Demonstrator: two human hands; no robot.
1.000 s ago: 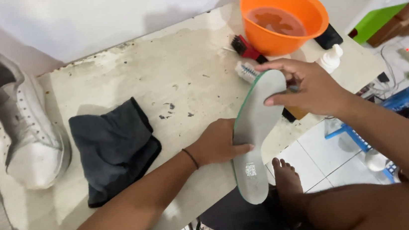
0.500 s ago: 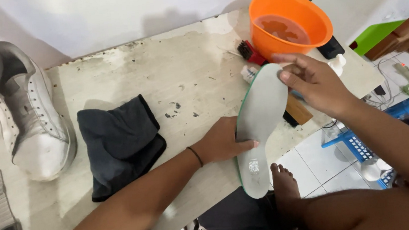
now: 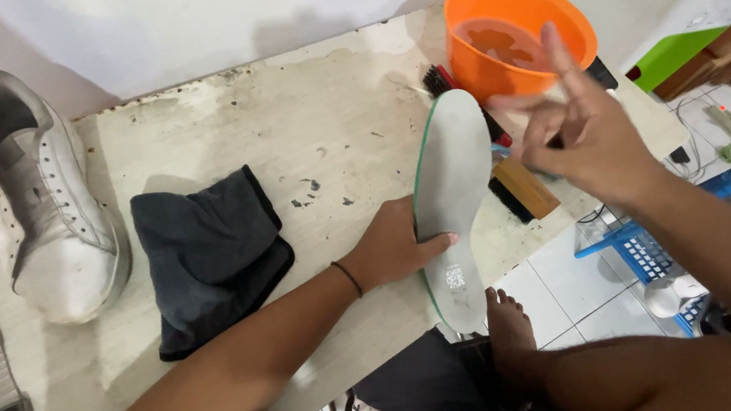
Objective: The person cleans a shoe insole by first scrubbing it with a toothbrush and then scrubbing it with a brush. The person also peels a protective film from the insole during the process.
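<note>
Insole first: the long grey foam insole [image 3: 452, 197] with a thin green edge stands on its side at the near edge of the pale, stained bench [image 3: 223, 121], toward the right-hand end. Its long axis runs from the far toe end, which points up toward the orange plastic bowl [image 3: 517, 32], down to the heel end, which hangs past the bench edge above your bare foot [image 3: 510, 330].

Your left hand [image 3: 392, 249] holds it at about mid-length, palm against its left face and thumb laid across toward the front, so the grip is a clasp from the side, not a pinch at the tip. That hand is plainly the nearer one; it touches the insole.

Your right hand [image 3: 587, 135] is apart from it, raised to the right of the toe end and in front of the bowl. Its fingers are loosely spread, one lifted, and it looks empty, though motion blur keeps you from being sure nothing small sits between the fingertips.

Between the insole and your right hand, at the bench's right edge, lie a wooden-backed brush [image 3: 520, 190] with dark bristles and a second dark-bristled brush [image 3: 438, 78] just beside the bowl.

Well to the left lie a folded dark grey cloth [image 3: 210, 256], a worn white lace-up sneaker [image 3: 44, 210], and a silver metal wristwatch [image 3: 2, 401] at the near left corner.
</note>
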